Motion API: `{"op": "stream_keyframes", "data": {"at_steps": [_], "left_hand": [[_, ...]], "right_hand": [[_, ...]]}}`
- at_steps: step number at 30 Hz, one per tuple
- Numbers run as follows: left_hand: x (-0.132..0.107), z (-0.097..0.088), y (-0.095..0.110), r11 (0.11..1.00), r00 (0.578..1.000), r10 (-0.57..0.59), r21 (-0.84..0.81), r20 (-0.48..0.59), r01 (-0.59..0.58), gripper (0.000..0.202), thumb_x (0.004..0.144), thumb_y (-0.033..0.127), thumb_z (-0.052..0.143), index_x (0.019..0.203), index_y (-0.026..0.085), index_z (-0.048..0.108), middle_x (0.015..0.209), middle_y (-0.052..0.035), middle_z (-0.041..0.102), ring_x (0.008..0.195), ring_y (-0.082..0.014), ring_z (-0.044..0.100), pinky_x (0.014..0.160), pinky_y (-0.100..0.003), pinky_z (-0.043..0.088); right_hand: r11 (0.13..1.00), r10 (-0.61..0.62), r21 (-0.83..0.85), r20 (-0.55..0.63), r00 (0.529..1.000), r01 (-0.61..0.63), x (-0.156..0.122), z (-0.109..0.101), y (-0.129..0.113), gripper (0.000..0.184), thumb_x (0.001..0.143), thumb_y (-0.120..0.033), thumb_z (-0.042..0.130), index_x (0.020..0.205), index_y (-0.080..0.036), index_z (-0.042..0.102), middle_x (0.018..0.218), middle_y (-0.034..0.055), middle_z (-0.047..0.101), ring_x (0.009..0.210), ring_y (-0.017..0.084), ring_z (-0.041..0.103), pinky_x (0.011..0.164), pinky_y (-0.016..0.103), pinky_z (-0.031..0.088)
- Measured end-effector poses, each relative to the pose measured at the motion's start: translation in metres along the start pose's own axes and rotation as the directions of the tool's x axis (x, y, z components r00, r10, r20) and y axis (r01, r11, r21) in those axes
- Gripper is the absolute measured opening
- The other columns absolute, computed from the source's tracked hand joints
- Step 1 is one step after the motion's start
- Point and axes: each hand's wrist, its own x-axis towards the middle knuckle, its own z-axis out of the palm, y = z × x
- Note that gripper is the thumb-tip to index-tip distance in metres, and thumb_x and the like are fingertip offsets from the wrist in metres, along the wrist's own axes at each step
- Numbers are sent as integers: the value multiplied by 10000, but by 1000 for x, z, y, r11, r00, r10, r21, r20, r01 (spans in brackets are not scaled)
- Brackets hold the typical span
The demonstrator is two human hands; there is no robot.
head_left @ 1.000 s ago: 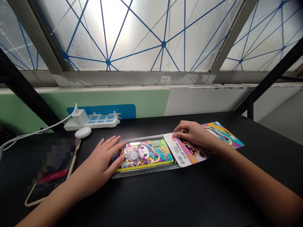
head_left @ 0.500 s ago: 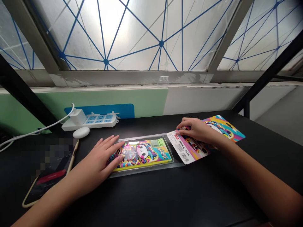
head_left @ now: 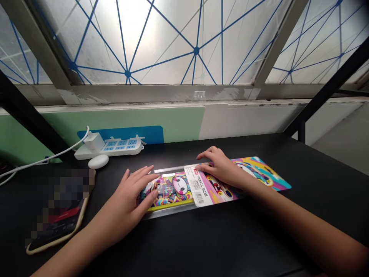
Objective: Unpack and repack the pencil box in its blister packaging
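Note:
A pencil box [head_left: 180, 185] with a colourful cartoon print and a yellow lower edge lies in a clear plastic tray [head_left: 170, 214] on the black table. My left hand [head_left: 134, 196] rests over the box's left end, fingers stretched out and apart. A printed card [head_left: 201, 192] marked "PENCIL BOX", with a barcode, lies across the right part of the box and hides it. My right hand [head_left: 220, 165] is on the card, its thumb on top near the far edge and its other fingers bent beyond that edge. The fingers' undersides are hidden.
A phone [head_left: 65, 215] in a light-edged case lies at the left. Behind it are a white oval object [head_left: 98, 162] and a white power strip [head_left: 123, 148] with a plug and cable. Black frame bars [head_left: 325, 88] slant up beside the window.
My right hand has moved left, bringing the card over the right part of the pencil box. My left hand and the box have shifted slightly right in view.

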Motion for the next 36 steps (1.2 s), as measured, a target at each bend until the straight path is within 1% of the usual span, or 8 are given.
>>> {"op": "stream_keyframes", "data": {"at_steps": [6, 14, 19, 23, 26, 28, 32, 36], "left_hand": [[5, -1, 5, 956, 991, -77, -290, -112, 42, 309, 988, 474, 471, 1183, 302, 637, 1370, -48, 626, 1302, -287, 547, 1193, -652, 118], [1, -2, -6, 761, 935, -225, -649, -273, -7, 403, 1019, 515, 368, 1190, 244, 613, 1443, -66, 557, 1343, -291, 499, 1126, -497, 392], [3, -2, -14, 760, 886, -264, -648, -382, -53, 511, 1032, 540, 227, 1256, 218, 555, 1442, -90, 554, 1366, -284, 475, 1119, -485, 399], [3, -12, -14, 771, 867, -248, -630, -433, -93, 452, 1050, 485, 247, 1239, 208, 549, 1411, -91, 573, 1352, -257, 490, 1121, -439, 396], [0, -18, -15, 848, 872, -210, -526, -442, -63, 374, 1052, 442, 312, 1253, 223, 539, 1390, -86, 580, 1337, -247, 498, 1131, -440, 373], [-1, -19, -17, 932, 905, -151, -364, -399, -5, 355, 1033, 429, 382, 1298, 233, 511, 1423, -98, 550, 1372, -271, 451, 1165, -515, 296], [-3, -18, -19, 999, 989, -33, -18, -141, 31, 432, 989, 419, 478, 1385, 245, 463, 1473, -102, 516, 1416, -320, 377, 1175, -670, 90], [-3, -18, -17, 999, 998, -48, 23, 34, 47, 447, 997, 437, 455, 1396, 236, 472, 1382, -103, 597, 1258, -302, 548, 1109, -568, 343]], "right_hand": [[991, -105, -81, 63, 992, 110, 10, 23, -37, 310, 984, -445, 484, 1139, -236, 653, 1236, 109, 601, 1166, 320, 509, 986, 524, 355], [955, -259, -110, 140, 956, 275, 31, 56, -118, 414, 1036, -377, 360, 1337, -146, 523, 1315, 178, 544, 1176, 343, 488, 961, 526, 368], [938, -295, -131, 187, 937, 321, 47, 79, -164, 404, 1024, -348, 343, 1313, -127, 518, 1309, 208, 540, 1138, 368, 505, 920, 558, 395], [930, -322, -123, 182, 929, 346, 51, 79, -178, 395, 1013, -353, 379, 1317, -136, 508, 1354, 206, 516, 1174, 359, 500, 915, 526, 417], [914, -374, -95, 173, 911, 393, 47, 61, -172, 381, 1003, -386, 451, 1304, -165, 528, 1345, 174, 539, 1178, 328, 523, 932, 484, 422], [918, -369, -72, 205, 906, 390, 40, 44, -155, 318, 1001, -390, 474, 1230, -200, 589, 1263, 140, 604, 1120, 303, 568, 903, 448, 440], [933, -343, -29, 230, 911, 359, 22, 13, -90, 385, 971, -518, 493, 1205, -238, 615, 1270, 116, 632, 1117, 297, 594, 933, 450, 449], [954, -242, -141, 147, 959, 263, 18, 2, -25, 504, 963, -567, 459, 1311, -214, 551, 1362, 151, 582, 1249, 337, 521, 1002, 499, 411]]}}
